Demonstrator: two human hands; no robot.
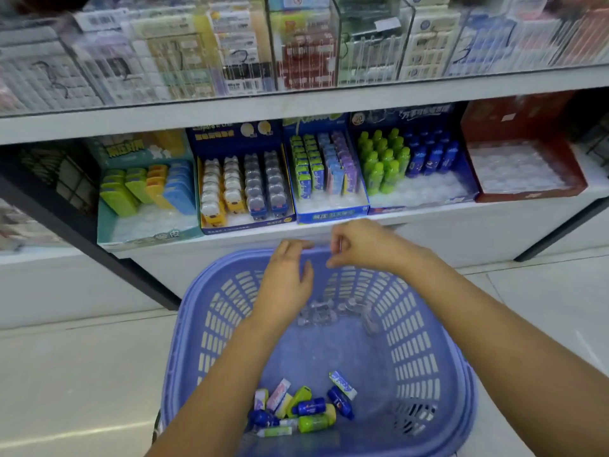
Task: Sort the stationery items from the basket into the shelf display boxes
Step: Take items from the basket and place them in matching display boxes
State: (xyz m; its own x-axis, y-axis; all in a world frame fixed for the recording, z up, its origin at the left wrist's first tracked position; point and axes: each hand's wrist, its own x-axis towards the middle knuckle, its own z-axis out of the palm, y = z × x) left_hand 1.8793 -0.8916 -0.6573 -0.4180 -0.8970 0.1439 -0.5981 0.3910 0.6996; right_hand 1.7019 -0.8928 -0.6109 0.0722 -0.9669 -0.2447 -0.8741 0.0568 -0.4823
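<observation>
Basket (230,258) in front of shelf display boxes (245,179). Left hand (286,278) above far rim, fingers straight, holding nothing. Right hand (359,245) curled; grip contents indiscernible. Stationery items (296,407) at near end.

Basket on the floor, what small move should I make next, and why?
Probably lower the left hand to the grey pieces lying near it in the basket. It looks empty, and similar grey pieces stand in the dark blue box on the shelf. Whether the right hand pinches something is too blurred to tell.
</observation>
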